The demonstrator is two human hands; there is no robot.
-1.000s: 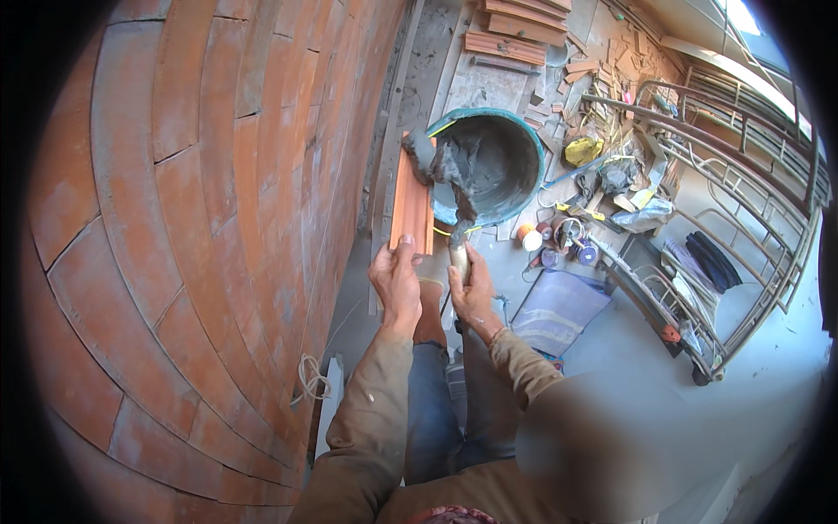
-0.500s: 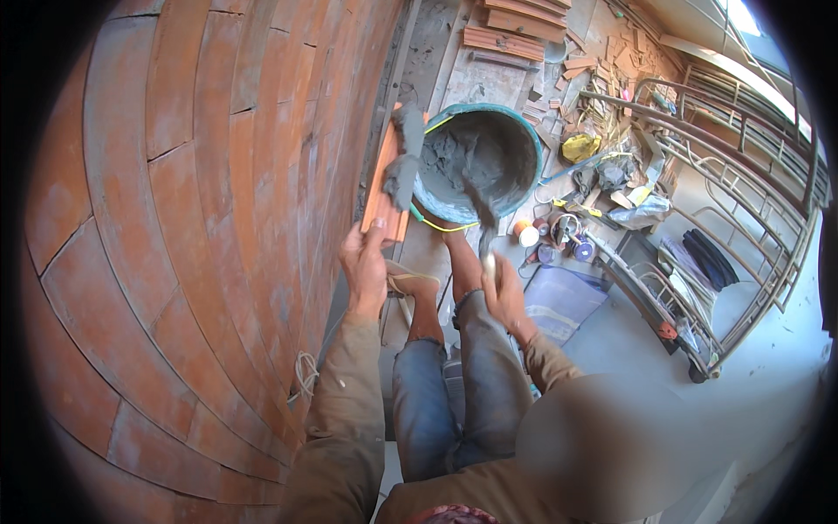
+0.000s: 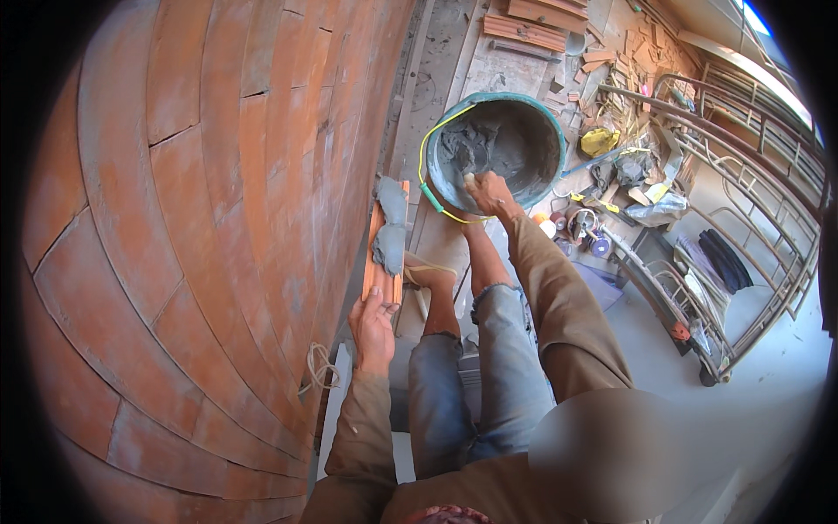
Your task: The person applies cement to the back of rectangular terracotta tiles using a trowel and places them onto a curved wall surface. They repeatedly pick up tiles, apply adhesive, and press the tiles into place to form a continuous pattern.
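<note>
My left hand [image 3: 374, 327] grips the lower end of a long orange ribbed clay tile [image 3: 374, 281], which carries two lumpy strips of grey mortar [image 3: 388, 240]. My right hand [image 3: 493, 196] is closed on the pale handle of a trowel [image 3: 471, 182], reaching into a teal bucket [image 3: 554, 144] of grey mortar [image 3: 467, 144]. The trowel's blade is hard to make out against the mortar. A yellow cord handle with a green grip [image 3: 430, 197] hangs over the bucket's left side. The tile is held just left of and below the bucket, near the brick wall.
The orange brick wall [image 3: 209, 262] fills the left. Stacked tiles [image 3: 546, 17] and broken pieces lie beyond the bucket. Tangled tools and bags [image 3: 628, 175] and metal frames [image 3: 742, 253] crowd the right. A coiled cable [image 3: 319, 367] lies by the wall. My legs and sandalled foot are below.
My right hand has lifted the trowel from the tile and moved it up into the bucket. My left hand has drawn the tile down and left, now with more mortar spread along it.
</note>
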